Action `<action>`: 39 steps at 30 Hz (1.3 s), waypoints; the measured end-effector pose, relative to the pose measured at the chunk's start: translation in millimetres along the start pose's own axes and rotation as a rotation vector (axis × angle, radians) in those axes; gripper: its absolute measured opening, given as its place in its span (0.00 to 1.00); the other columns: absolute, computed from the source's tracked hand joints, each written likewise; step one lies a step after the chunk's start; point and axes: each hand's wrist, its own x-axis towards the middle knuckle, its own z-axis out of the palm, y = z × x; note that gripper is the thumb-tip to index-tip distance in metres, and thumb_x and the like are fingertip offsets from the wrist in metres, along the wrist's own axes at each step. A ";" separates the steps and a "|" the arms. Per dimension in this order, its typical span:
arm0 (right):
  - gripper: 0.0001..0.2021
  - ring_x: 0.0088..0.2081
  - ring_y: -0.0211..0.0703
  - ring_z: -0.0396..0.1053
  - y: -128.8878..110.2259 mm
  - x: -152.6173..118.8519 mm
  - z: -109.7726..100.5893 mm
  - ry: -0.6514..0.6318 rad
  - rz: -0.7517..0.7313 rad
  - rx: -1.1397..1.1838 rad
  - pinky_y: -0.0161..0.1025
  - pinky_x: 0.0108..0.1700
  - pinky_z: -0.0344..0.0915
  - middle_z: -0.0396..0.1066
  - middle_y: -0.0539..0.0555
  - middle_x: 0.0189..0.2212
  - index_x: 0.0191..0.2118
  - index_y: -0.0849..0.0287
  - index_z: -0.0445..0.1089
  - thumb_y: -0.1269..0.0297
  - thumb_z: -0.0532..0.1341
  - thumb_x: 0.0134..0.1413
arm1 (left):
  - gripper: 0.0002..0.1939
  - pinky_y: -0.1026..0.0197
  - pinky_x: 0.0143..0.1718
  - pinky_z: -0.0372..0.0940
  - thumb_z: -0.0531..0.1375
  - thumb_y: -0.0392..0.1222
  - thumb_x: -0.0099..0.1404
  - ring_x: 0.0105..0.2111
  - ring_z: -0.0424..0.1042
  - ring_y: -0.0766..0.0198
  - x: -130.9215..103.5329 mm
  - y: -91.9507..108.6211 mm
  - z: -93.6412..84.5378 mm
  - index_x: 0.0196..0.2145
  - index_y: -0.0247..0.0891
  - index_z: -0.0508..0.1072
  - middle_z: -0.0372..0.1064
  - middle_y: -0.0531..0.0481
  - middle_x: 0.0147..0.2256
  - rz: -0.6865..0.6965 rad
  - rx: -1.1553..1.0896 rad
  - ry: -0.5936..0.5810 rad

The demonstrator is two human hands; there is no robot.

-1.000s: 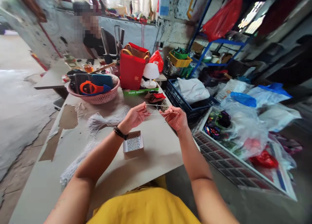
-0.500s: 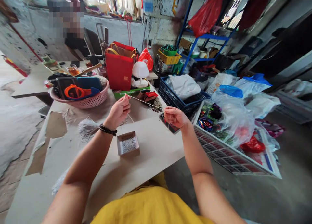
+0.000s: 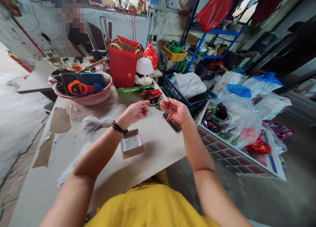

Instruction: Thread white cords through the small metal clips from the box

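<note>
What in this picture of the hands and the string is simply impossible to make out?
All in the head view:
- White string between left hand and right hand: too thin to tell whether it is knotted.
- Small box: its white contents are too small to identify.
- Flat dark object at the table's edge: partly hidden by the right hand.
- Pink basket: items piled, overlapping.

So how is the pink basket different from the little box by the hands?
The pink basket is round with a holey plastic wall; the little box is square with plain card sides. The basket is far bigger and sits at the far end of the table, while the box lies close under the left hand. The basket holds big colourful things; the box holds tiny pale bits. Both are open on top.
</note>
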 end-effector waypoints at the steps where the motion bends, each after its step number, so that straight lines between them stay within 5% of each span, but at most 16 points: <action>1: 0.04 0.37 0.42 0.77 1.2 2.0 6.2 -0.030 0.001 -0.009 0.42 0.42 0.74 0.79 0.55 0.33 0.31 0.58 0.66 0.68 0.63 0.53 | 0.05 0.67 0.22 0.65 0.58 0.34 0.64 0.20 0.69 0.68 1.2 -3.6 2.6 0.31 0.33 0.73 0.68 0.51 0.20 -0.027 0.011 -0.007; 5: 0.05 0.31 0.39 0.75 3.1 7.2 25.8 -0.119 -0.030 -0.162 0.34 0.30 0.71 0.79 0.55 0.34 0.30 0.59 0.66 0.69 0.64 0.51 | 0.08 0.58 0.37 0.71 0.55 0.32 0.60 0.29 0.76 0.61 3.0 -9.4 0.8 0.33 0.32 0.75 0.76 0.41 0.30 -0.094 0.043 -0.174; 10: 0.07 0.19 0.30 0.65 -9.2 6.3 39.2 -0.287 -0.101 -0.339 0.29 0.17 0.57 0.78 0.54 0.37 0.29 0.60 0.66 0.67 0.65 0.48 | 0.12 0.55 0.38 0.70 0.57 0.41 0.59 0.30 0.76 0.57 2.7 -1.9 -13.2 0.34 0.30 0.77 0.76 0.37 0.32 -0.191 0.187 -0.359; 14: 0.09 0.16 0.29 0.60 -18.4 8.1 42.0 -0.368 -0.043 -0.426 0.30 0.14 0.51 0.78 0.54 0.34 0.30 0.60 0.66 0.64 0.66 0.47 | 0.08 0.59 0.34 0.70 0.59 0.40 0.64 0.26 0.73 0.63 3.3 0.9 -8.7 0.32 0.33 0.76 0.72 0.46 0.26 -0.031 0.132 -0.271; 18: 0.07 0.14 0.27 0.54 -11.4 15.7 34.7 -0.237 -0.067 -0.480 0.29 0.15 0.45 0.71 0.46 0.21 0.29 0.60 0.68 0.66 0.67 0.46 | 0.12 0.68 0.22 0.61 0.58 0.40 0.68 0.16 0.60 0.72 1.1 5.6 2.9 0.28 0.32 0.73 0.58 0.57 0.17 0.174 0.006 -0.163; 21: 0.06 0.23 0.31 0.65 3.4 21.2 29.8 -0.161 -0.092 -0.445 0.28 0.22 0.57 0.73 0.48 0.24 0.27 0.60 0.69 0.68 0.67 0.46 | 0.15 0.69 0.21 0.60 0.55 0.41 0.71 0.17 0.60 0.72 -3.0 12.5 11.3 0.28 0.32 0.72 0.58 0.56 0.17 0.253 -0.022 -0.166; 24: 0.07 0.34 0.37 0.73 20.0 24.1 32.6 -0.217 0.006 -0.267 0.33 0.35 0.67 0.76 0.51 0.30 0.28 0.59 0.68 0.66 0.67 0.47 | 0.12 0.66 0.29 0.68 0.53 0.36 0.71 0.24 0.69 0.69 -6.4 16.5 19.6 0.31 0.31 0.72 0.67 0.51 0.23 0.324 -0.018 -0.153; 30: 0.07 0.29 0.41 0.72 37.2 24.2 45.6 -0.307 0.130 -0.126 0.39 0.34 0.71 0.73 0.50 0.25 0.34 0.57 0.65 0.61 0.63 0.53 | 0.10 0.65 0.34 0.69 0.53 0.24 0.64 0.27 0.72 0.69 -6.1 13.2 23.7 0.33 0.32 0.72 0.70 0.51 0.25 0.377 -0.058 -0.118; 34: 0.08 0.17 0.32 0.57 35.9 24.1 41.2 -0.254 0.177 -0.207 0.28 0.18 0.56 0.64 0.44 0.18 0.30 0.56 0.61 0.64 0.62 0.52 | 0.09 0.67 0.31 0.67 0.54 0.25 0.61 0.23 0.69 0.70 -9.4 23.0 13.2 0.29 0.33 0.72 0.68 0.53 0.23 0.341 -0.111 -0.168; 39: 0.12 0.14 0.27 0.41 27.8 20.3 31.7 -0.325 0.194 -0.331 0.26 0.16 0.36 0.53 0.39 0.15 0.28 0.56 0.60 0.63 0.66 0.45 | 0.15 0.67 0.16 0.59 0.57 0.49 0.67 0.10 0.51 0.73 -17.1 46.5 -4.1 0.28 0.35 0.72 0.49 0.62 0.11 0.171 0.023 -0.124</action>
